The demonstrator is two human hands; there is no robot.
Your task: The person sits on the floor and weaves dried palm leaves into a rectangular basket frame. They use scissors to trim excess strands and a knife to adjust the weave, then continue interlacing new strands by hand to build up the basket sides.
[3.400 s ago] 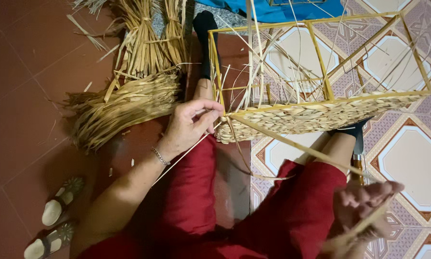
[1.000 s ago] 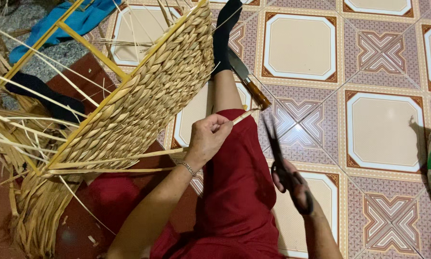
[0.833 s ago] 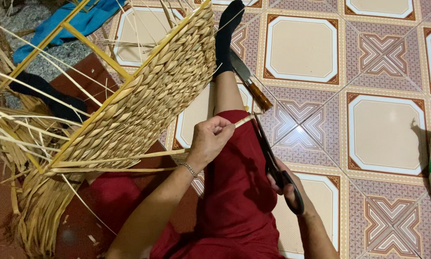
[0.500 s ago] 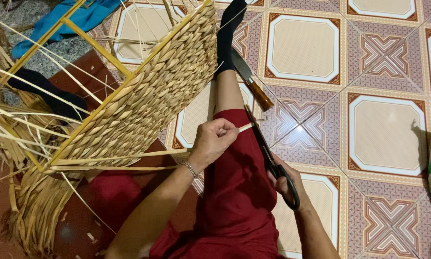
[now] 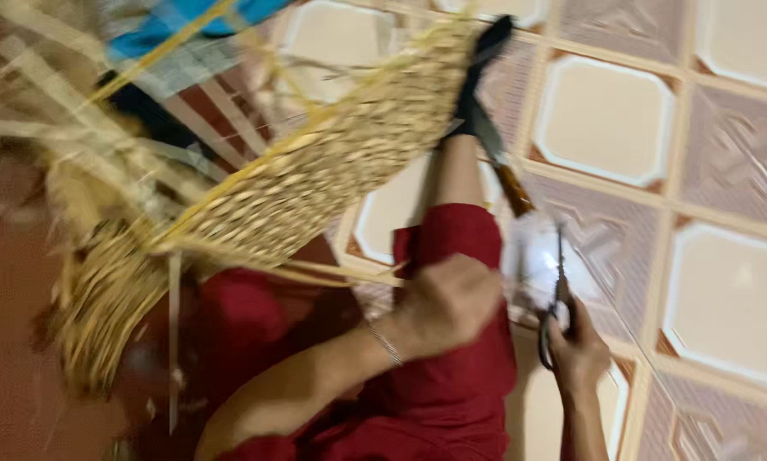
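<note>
The view is blurred by motion. My left hand point(image 5: 447, 303), a thin bracelet on its wrist, is closed on pale straw strands point(image 5: 349, 275) that trail out of a half-woven straw basket panel point(image 5: 315, 183) on a yellow frame. The panel leans across my lap, over my red trousers point(image 5: 456, 388). My right hand point(image 5: 578, 350) grips the handles of dark scissors point(image 5: 558, 294), blades pointing away from me, just right of my left hand. Whether the blades touch a strand cannot be made out.
A knife with a brown handle point(image 5: 505, 166) lies by my outstretched leg, near my black-socked foot point(image 5: 484, 60). A bundle of loose straw point(image 5: 102, 307) hangs at the left. Blue cloth point(image 5: 187, 21) lies at the top left. Patterned floor tiles point(image 5: 725, 290) spread to the right.
My right hand has brought the scissors up beside my left hand. The view has swung, so the basket panel now sits further right and everything is blurred.
</note>
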